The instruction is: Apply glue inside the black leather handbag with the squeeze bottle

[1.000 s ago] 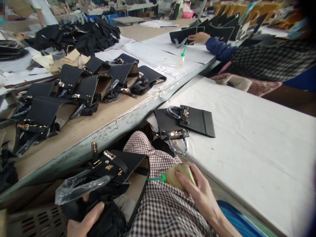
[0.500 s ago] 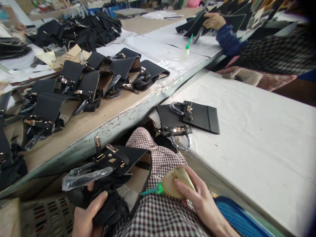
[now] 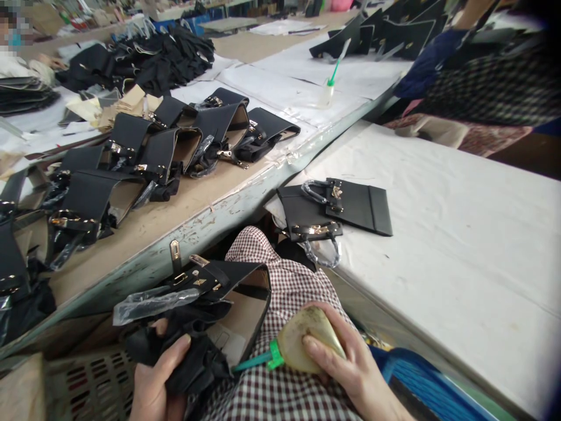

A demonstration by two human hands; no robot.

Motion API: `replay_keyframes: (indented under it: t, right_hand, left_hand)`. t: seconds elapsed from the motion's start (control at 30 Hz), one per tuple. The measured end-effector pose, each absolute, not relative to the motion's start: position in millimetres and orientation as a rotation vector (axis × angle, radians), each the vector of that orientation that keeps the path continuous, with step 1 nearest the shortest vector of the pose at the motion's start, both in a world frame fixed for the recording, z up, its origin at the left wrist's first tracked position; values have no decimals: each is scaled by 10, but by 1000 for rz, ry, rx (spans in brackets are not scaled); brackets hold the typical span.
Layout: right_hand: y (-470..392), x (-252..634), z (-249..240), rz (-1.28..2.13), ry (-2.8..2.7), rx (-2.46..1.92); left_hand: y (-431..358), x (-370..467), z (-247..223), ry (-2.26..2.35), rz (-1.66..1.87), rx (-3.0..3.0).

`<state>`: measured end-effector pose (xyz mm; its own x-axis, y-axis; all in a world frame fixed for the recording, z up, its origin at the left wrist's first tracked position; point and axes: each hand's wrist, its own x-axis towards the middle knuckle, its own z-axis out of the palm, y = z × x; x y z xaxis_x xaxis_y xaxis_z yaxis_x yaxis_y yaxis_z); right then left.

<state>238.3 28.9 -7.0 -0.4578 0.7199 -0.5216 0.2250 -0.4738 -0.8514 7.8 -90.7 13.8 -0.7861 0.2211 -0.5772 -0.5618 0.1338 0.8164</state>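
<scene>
My left hand [image 3: 160, 374] is closed on the bunched black lining of a black handbag [image 3: 219, 278] resting on my checked lap. The bag lies on its side, its open end toward the right, with gold buckles, straps and a handle [image 3: 153, 305] wrapped in clear plastic. In my right hand [image 3: 342, 356] is a yellowish glue bottle [image 3: 309, 339] with a green cap, held tilted. Its long green nozzle [image 3: 253, 361] points left, and the tip meets the lower edge of the bag's opening beside the lining; whether it touches is hard to tell.
Several unfinished black bags [image 3: 149, 152] stand on the table at left. Two flat bag pieces with handles [image 3: 357, 207] lie on the white table [image 3: 473, 251]. Another bottle [image 3: 327, 93] stands farther back. A co-worker's sleeve [image 3: 432, 64] is at upper right, a plastic crate [image 3: 94, 383] at lower left.
The glue bottle has moved left and down, its nozzle tip sliding along the bag's edge toward the lining. The left hand barely moved. The co-worker's hand has drawn back to the right.
</scene>
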Motion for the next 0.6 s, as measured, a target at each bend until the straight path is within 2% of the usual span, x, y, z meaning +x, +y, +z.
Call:
replay_keyframes:
  t: [0.6]
  right_hand:
    - [563, 2572, -397, 1344, -1765, -1553]
  left_hand:
    - [-824, 103, 198, 1785, 1746, -324]
